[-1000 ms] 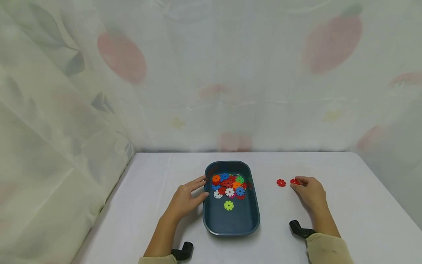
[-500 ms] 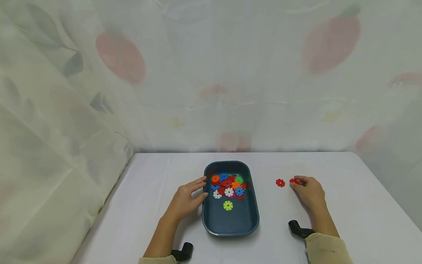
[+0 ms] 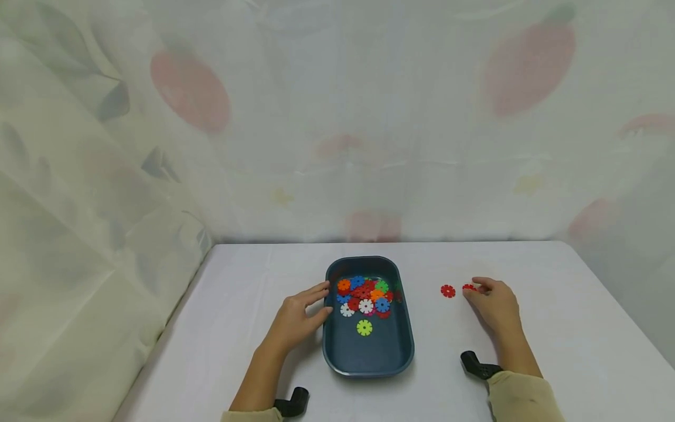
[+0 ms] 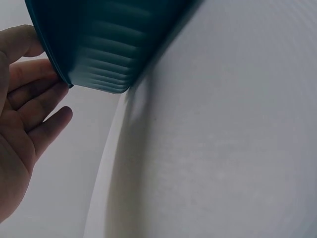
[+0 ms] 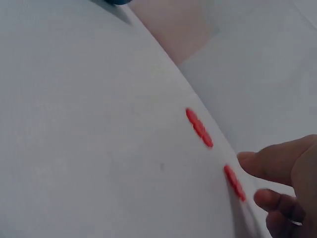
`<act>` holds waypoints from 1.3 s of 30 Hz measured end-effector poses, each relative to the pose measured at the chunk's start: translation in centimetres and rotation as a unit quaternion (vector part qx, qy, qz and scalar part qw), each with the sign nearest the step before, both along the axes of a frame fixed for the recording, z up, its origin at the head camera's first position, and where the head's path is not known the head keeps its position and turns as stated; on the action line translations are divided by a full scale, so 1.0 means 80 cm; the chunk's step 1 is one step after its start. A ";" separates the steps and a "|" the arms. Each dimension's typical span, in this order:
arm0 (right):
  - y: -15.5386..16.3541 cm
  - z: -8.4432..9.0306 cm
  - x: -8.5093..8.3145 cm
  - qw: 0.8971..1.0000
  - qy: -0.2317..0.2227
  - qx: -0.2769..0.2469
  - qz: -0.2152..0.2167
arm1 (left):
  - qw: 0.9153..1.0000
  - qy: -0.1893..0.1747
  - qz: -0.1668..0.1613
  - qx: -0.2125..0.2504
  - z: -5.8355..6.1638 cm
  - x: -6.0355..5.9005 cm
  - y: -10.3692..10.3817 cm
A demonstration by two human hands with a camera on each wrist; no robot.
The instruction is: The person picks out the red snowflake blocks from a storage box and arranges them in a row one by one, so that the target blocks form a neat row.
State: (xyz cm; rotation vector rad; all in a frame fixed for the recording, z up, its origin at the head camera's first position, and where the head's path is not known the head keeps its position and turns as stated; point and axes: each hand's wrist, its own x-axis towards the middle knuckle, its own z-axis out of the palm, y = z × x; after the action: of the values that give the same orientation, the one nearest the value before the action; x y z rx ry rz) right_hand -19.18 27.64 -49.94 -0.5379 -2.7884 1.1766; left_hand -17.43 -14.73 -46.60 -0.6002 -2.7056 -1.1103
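A dark blue tray [image 3: 369, 357] holds several coloured toothed discs [image 3: 365, 296], with a yellow-green disc [image 3: 364, 327] lying apart from the heap. My left hand [image 3: 323, 300] rests with straight fingers against the tray's left wall [image 4: 99, 44]; in the left wrist view the left hand [image 4: 44, 74] has its fingertips on the ribbed outside. Two red discs lie flat on the white table, to the right of the tray. My right hand [image 3: 474, 290] has relaxed fingertips [image 5: 270, 161] at the nearer red disc [image 5: 234, 182]. The other red disc [image 5: 199, 128] lies free to its left.
A white table [image 3: 554, 328] carries everything, and its right edge runs close to my right arm. A pale curtain with leaf and fruit prints [image 3: 337, 117] hangs behind and to the left. Black wrist mounts [image 3: 477, 364] show at both forearms.
My right hand's fingers have eased slightly up and back from the nearer red disc, which stays on the table. My left hand and the tray have not moved.
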 end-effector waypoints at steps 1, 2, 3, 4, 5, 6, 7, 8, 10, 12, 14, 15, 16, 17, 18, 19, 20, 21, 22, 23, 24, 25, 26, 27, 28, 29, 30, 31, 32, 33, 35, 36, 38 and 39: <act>-0.002 0.005 0.001 1.000 0.003 -0.004 -0.002 | 1.000 -0.003 0.000 0.000 0.000 -0.001 0.000; -0.006 0.011 0.002 1.000 0.009 -0.008 -0.002 | 1.000 -0.002 -0.001 0.001 0.000 -0.001 0.001; -0.011 0.019 0.004 1.000 0.017 -0.011 0.002 | 1.000 0.000 -0.003 0.002 0.000 -0.002 0.002; -0.017 0.027 0.006 0.999 0.030 -0.010 0.012 | 1.000 0.002 -0.002 0.001 -0.001 -0.002 0.003; -0.024 0.036 0.008 0.998 0.047 -0.006 0.028 | 1.000 0.008 -0.004 0.001 -0.001 -0.002 0.004; -0.032 0.046 0.011 0.997 0.064 -0.005 0.048 | 1.000 0.011 -0.005 0.000 -0.001 -0.002 0.005; -0.041 0.055 0.014 0.994 0.082 -0.003 0.071 | 1.000 0.011 -0.003 -0.003 -0.001 -0.002 0.006; -0.051 0.064 0.016 0.991 0.096 -0.003 0.093 | 1.000 0.011 -0.002 -0.005 -0.001 -0.002 0.007; -0.070 0.080 0.019 0.983 0.115 -0.004 0.141 | 1.000 0.007 0.003 -0.012 0.000 -0.001 0.009; -0.089 0.097 0.021 0.976 0.116 -0.014 0.184 | 1.000 0.000 0.006 -0.019 0.002 0.000 0.009; -0.109 0.113 0.020 0.969 0.106 -0.026 0.222 | 1.000 -0.001 0.007 -0.027 0.005 0.000 0.007; -0.119 0.120 0.019 0.965 0.097 -0.034 0.239 | 1.000 -0.003 0.007 -0.030 0.006 0.001 0.006; -0.129 0.126 0.016 0.962 0.088 -0.045 0.254 | 0.999 -0.003 0.006 -0.034 0.007 0.001 0.005; -0.140 0.132 0.013 0.959 0.079 -0.054 0.267 | 0.999 -0.002 0.005 -0.036 0.008 0.000 0.004; -0.150 0.136 0.009 0.957 0.069 -0.061 0.275 | 0.999 -0.001 0.005 -0.037 0.008 0.000 0.004; -0.160 0.139 0.004 0.955 0.063 -0.062 0.283 | 0.999 0.000 0.004 -0.038 0.008 -0.001 0.003; -0.170 0.140 -0.001 0.954 0.057 -0.059 0.288 | 0.999 -0.002 0.005 -0.036 0.008 -0.001 0.003; -0.180 0.140 -0.007 0.953 0.052 -0.053 0.292 | 0.999 -0.001 0.004 -0.036 0.008 -0.002 0.004; -0.190 0.138 -0.013 0.954 0.044 -0.047 0.293 | 0.999 -0.001 0.002 -0.033 0.007 -0.003 0.004; -0.198 0.135 -0.018 0.954 0.036 -0.041 0.294 | 1.000 -0.002 0.000 -0.030 0.006 -0.003 0.005; -0.206 0.129 -0.023 0.955 0.027 -0.027 0.296 | 1.000 -0.002 -0.001 -0.027 0.005 -0.003 0.005; -0.214 0.124 -0.027 0.954 0.016 -0.013 0.298 | 1.000 -0.003 -0.003 -0.024 0.004 -0.004 0.006; -0.220 0.118 -0.031 0.954 0.003 -0.006 0.300 | 1.000 -0.004 -0.002 -0.022 0.003 -0.003 0.007; -0.226 0.112 -0.034 0.953 -0.009 0.005 0.302 | 1.000 -0.005 -0.002 -0.021 0.002 -0.003 0.008; -0.230 0.107 -0.036 0.953 -0.020 0.015 0.302 | 1.000 -0.004 -0.002 -0.018 0.002 -0.003 0.009; -0.234 0.102 -0.039 0.952 -0.028 0.029 0.303 | 1.000 -0.003 0.000 -0.019 0.001 -0.004 0.011; -0.237 0.098 -0.041 0.952 -0.037 0.046 0.300 | 1.000 -0.003 0.001 -0.018 0.001 -0.004 0.012; -0.239 0.095 -0.043 0.953 -0.045 0.057 0.294 | 1.000 -0.001 0.001 -0.018 0.000 -0.004 0.013; -0.240 0.091 -0.045 0.954 -0.052 0.069 0.288 | 1.000 -0.001 0.002 -0.018 0.000 -0.004 0.015; -0.242 0.088 -0.047 0.954 -0.058 0.083 0.282 | 1.000 -0.003 0.003 -0.018 0.000 -0.005 0.016; -0.243 0.082 -0.051 0.954 -0.070 0.101 0.273 | 1.000 -0.004 0.001 -0.017 0.000 -0.005 0.018; -0.243 0.079 -0.053 0.954 -0.075 0.107 0.269 | 1.000 -0.007 0.001 -0.016 0.000 -0.005 0.019; -0.244 0.074 -0.055 0.953 -0.081 0.113 0.269 | 1.000 -0.010 -0.001 -0.014 -0.001 -0.006 0.020; -0.244 0.072 -0.056 0.953 -0.083 0.115 0.269 | 1.000 -0.011 -0.002 -0.015 -0.002 -0.006 0.020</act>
State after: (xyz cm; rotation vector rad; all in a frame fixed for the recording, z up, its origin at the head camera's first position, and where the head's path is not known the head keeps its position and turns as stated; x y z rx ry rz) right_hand -23.69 8.10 -44.17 0.1703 -3.2761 0.8709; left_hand -17.88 -13.10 -46.77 -0.6010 -2.7454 -1.0868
